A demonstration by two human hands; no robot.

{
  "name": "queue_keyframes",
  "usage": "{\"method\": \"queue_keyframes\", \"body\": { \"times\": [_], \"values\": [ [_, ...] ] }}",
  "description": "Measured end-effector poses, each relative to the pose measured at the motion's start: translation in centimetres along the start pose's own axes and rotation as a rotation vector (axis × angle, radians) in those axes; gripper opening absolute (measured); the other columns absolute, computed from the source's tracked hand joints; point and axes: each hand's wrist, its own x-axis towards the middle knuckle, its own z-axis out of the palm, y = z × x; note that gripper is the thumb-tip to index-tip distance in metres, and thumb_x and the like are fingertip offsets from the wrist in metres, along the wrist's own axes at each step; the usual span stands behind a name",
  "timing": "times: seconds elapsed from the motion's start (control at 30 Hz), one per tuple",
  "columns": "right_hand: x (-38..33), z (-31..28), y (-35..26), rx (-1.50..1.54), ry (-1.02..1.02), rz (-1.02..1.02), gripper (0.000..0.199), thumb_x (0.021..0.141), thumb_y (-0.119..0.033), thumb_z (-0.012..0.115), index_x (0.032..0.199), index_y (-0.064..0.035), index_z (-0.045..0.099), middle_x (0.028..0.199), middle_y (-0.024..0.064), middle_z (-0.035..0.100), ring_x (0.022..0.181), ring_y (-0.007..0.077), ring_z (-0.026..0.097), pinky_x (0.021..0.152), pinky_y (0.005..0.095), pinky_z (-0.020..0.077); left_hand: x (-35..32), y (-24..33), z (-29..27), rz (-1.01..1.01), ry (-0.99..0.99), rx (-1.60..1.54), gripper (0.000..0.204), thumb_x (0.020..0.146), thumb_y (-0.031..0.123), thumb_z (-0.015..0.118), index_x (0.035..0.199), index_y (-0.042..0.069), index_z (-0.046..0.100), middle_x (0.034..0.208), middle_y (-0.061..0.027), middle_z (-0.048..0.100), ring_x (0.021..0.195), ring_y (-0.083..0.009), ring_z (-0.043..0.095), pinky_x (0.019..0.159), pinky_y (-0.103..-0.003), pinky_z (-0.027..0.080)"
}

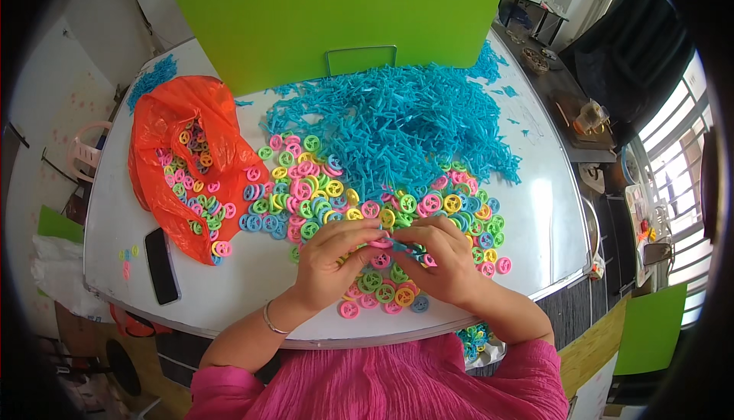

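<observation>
Close together over the near middle of the table, my two hands meet at their fingertips. A pink plastic wheel [378, 243] is pinched in my left hand [329, 261], which wears a bracelet on its wrist. My right hand [445, 261] has its fingers closed on a small blue plastic piece [399, 246] that touches the pink wheel's side. The fingers partly hide both parts. Below and around them lie loose spoked wheels [384, 293] in pink, green, yellow and blue. Just beyond the wheels rises a large heap of thin blue plastic pieces [413, 114].
At the left an orange-red plastic bag [153, 145] lies gaping with more wheels inside. A dark phone [161, 265] rests near the table's left front. Behind the heap stands a big green panel [329, 15] with a wire handle [361, 48]. More wheels and blue pieces [474, 340] sit below the table edge.
</observation>
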Motion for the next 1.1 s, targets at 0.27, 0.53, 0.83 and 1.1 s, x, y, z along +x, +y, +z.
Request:
{"method": "queue_keyframes", "body": {
  "times": [0.27,0.53,0.83,1.1],
  "values": [
    [0.2,-0.1,0.1,-0.005,0.018,-0.084,0.043,0.063,-0.002,0.076,0.105,-0.0028,0.065,0.092,0.0067,0.066,0.086,0.0233,0.062,0.071,0.0345,0.0499,-0.4,0.8,-0.5,0.062,0.024,0.136,0.023,0.074,-0.008,0.072,0.095,0.001,0.066,0.095,-0.0112,0.07,0.086,-0.0229,0.068,0.073,-0.031,0.055],
    [0.1,-0.2,0.2,-0.109,0.075,-0.206,0.04,0.06,-0.002,0.077,0.099,-0.0037,0.068,0.093,0.0056,0.065,0.089,0.0239,0.061,0.074,0.0349,0.0499,-0.1,0.6,-0.6,0.137,0.035,0.151,0.032,0.074,-0.004,0.074,0.105,0.002,0.065,0.104,-0.0109,0.068,0.094,-0.0251,0.066,0.08,-0.033,0.054],
    [0.6,-2.5,-0.2,0.085,-0.06,0.101,0.031,0.068,-0.002,0.078,0.097,-0.0071,0.069,0.096,0.0085,0.066,0.09,0.025,0.063,0.074,0.0353,0.0509,1.6,-1.7,-3.8,-0.059,0.214,0.388,0.031,0.077,0.006,0.075,0.106,0.005,0.066,0.107,-0.0085,0.063,0.1,-0.0264,0.06,0.085,-0.036,0.048],
    [-1.4,-13.1,-1.1,0.423,-0.875,0.287,0.026,0.079,-0.011,0.077,0.103,-0.0046,0.07,0.093,0.0101,0.07,0.083,0.0258,0.068,0.075,0.0331,0.0537,0.9,-3.7,-5.8,-0.204,0.11,0.719,0.019,0.073,0.012,0.078,0.091,0.008,0.071,0.094,-0.0063,0.058,0.094,-0.025,0.053,0.081,-0.037,0.045]
  ]
}}
